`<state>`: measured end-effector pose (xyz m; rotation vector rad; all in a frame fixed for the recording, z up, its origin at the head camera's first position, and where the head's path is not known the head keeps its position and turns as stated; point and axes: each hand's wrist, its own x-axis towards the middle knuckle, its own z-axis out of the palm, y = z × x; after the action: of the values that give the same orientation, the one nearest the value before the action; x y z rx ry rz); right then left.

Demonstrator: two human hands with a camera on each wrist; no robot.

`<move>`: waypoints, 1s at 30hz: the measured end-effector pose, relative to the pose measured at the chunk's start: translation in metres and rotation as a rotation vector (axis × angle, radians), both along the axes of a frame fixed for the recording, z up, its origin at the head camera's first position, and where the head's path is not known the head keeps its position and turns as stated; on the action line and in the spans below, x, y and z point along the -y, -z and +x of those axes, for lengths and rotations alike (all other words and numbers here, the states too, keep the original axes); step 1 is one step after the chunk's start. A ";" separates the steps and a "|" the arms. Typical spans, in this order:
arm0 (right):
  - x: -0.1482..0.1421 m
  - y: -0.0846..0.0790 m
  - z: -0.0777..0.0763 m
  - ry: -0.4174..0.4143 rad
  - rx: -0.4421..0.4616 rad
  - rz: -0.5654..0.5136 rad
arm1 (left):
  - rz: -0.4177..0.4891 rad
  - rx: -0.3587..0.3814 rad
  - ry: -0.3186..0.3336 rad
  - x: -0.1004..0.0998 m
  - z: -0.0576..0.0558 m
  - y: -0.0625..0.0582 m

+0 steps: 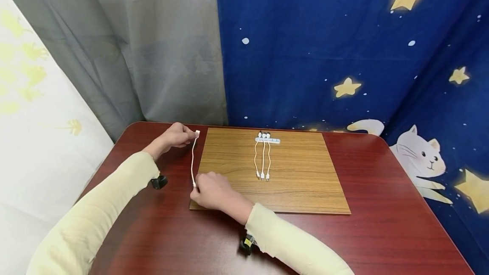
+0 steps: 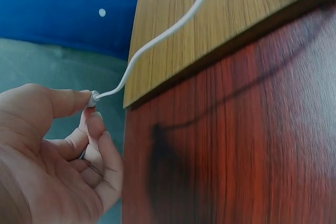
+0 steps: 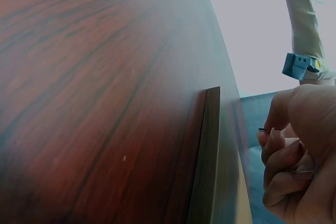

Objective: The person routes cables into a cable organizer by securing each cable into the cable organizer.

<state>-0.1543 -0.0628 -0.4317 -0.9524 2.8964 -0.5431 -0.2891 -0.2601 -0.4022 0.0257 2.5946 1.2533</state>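
A short white charging cable (image 1: 192, 160) is stretched between both hands, above the left edge of a wood-grain board (image 1: 298, 169). At the far side, the left hand (image 1: 177, 135) pinches one plug between thumb and fingertips; its white connector housing (image 2: 93, 98) shows in the left wrist view. Nearer the body, the right hand (image 1: 212, 190) pinches the other end over the board's front left corner. A small metal tip (image 3: 263, 129) peeks out at those fingertips in the right wrist view. Most of that plug is hidden by the fingers.
On the board, three white cables (image 1: 262, 158) lie side by side, their upper ends at a pale cable holder strip (image 1: 276, 141). The board rests on a dark red table (image 1: 382, 207). Grey (image 1: 172, 54) and blue (image 1: 305, 54) curtains hang behind the table.
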 end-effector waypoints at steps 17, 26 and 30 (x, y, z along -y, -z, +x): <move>-0.042 -0.008 -0.004 -0.015 0.027 -0.076 | 0.075 -0.053 0.029 -0.039 -0.002 -0.011; -0.064 -0.010 -0.006 0.024 0.025 -0.086 | 0.099 -0.043 0.035 -0.060 -0.007 -0.016; -0.071 -0.011 -0.006 0.049 0.020 -0.097 | 0.116 -0.046 0.048 -0.068 -0.008 -0.017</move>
<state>-0.1605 0.0082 -0.4210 -0.8836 2.9064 -0.6977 -0.2973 -0.1922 -0.3853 0.1388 2.5398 1.4000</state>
